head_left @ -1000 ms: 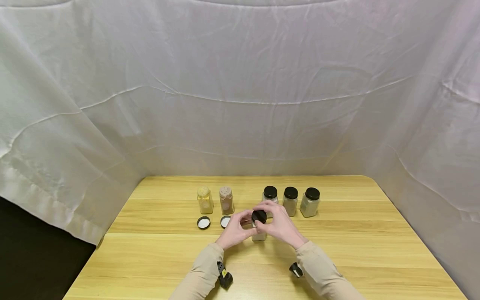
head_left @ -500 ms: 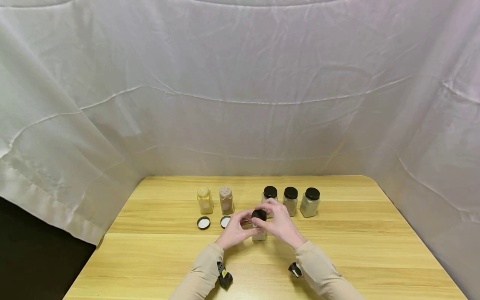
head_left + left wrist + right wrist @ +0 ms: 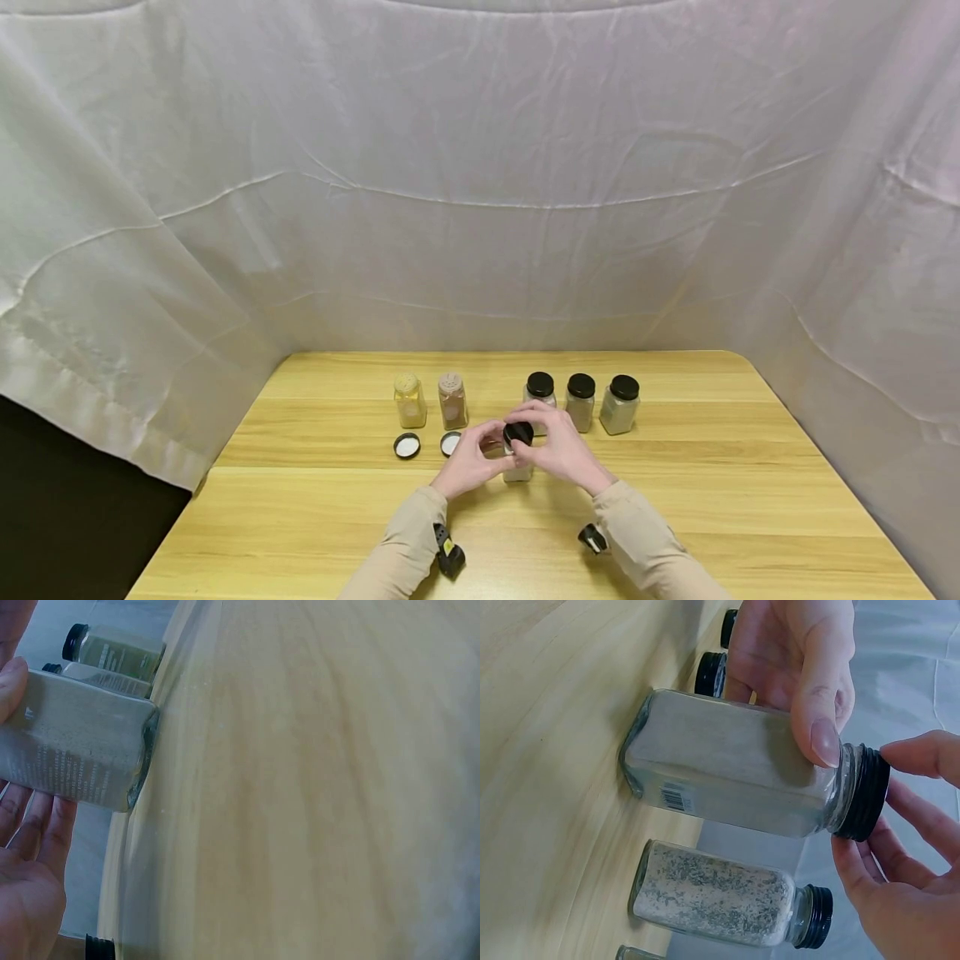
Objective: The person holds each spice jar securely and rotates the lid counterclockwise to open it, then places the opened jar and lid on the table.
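Head view: one jar (image 3: pixel 517 473), pale contents, upright near the middle of the desk (image 3: pixel 712 492), between both hands; black lid (image 3: pixel 517 432) still on top. Jar body gripped by the curled fingers of the left hand (image 3: pixel 471 458); lid pinched at its rim by thumb and fingers of the right hand (image 3: pixel 558 447). Latest change: right thumb higher on the lid half a second ago, now lower on its near side, much as one second ago; no visible shift of jar or left hand. By judgement: a re-set grip between short twists, probably loosening, with removal not yet reached. In support, at far left, a yellow shaker (image 3: pixel 411 410) and a brown shaker (image 3: pixel 453 408), perforated tops bare; on their near side, two loose lids (image 3: pixel 407 447). Far, right of centre, a row of three capped jars (image 3: pixel 580 410), leftmost partly hidden behind the right hand. Left wrist view: printed jar side, thumb above, fingers below; lid out of frame. Right wrist view: left thumb pressed at the jar's shoulder, right fingers spread round the lid rim, clear neck between; amount of turn gained, impossible to tell.
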Demonstrator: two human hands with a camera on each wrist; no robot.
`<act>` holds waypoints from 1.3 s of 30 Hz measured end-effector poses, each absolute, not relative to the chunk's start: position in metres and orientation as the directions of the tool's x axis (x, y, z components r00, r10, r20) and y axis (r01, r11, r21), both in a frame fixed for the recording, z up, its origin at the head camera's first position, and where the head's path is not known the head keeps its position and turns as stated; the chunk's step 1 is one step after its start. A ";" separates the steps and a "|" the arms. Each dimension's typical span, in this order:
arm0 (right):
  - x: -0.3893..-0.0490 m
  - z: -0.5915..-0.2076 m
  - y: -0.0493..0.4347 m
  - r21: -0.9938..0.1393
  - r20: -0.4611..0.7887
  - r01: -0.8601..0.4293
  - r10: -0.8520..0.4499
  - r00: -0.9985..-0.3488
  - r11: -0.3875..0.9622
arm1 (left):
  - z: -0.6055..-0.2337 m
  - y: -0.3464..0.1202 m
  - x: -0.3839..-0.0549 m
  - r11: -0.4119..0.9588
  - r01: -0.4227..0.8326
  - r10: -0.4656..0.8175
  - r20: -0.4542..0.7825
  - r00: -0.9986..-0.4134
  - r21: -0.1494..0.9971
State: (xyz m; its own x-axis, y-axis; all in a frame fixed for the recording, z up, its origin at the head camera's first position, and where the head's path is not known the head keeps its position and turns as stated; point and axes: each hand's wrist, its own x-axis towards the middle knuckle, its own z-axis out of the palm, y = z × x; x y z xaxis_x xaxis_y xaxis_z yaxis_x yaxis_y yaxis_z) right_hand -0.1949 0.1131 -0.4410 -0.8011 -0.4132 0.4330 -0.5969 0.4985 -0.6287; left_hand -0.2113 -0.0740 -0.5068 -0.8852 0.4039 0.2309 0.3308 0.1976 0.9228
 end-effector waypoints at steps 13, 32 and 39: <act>-0.192 -0.443 0.108 -0.557 0.462 -0.542 -0.306 -0.832 0.629 | -0.507 -0.072 -0.212 0.207 0.336 0.405 0.232 -0.884 0.919; -0.193 -0.444 0.109 -0.549 0.473 -0.570 -0.335 -0.815 0.611 | -0.507 -0.072 -0.212 0.235 0.340 0.399 0.228 -0.888 0.911; -0.193 -0.446 0.107 -0.499 0.473 -0.529 -0.296 -0.830 0.686 | -0.507 -0.073 -0.213 0.229 0.321 0.402 0.211 -0.891 0.919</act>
State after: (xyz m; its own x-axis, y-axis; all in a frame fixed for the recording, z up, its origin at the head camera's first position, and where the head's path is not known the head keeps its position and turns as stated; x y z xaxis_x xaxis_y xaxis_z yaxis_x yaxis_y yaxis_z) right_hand -0.1935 0.1066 -0.4456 -0.8301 -0.2960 0.4725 -0.5289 0.6863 -0.4992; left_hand -0.2126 -0.0728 -0.5070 -0.8912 0.4016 0.2107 0.3205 0.2290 0.9191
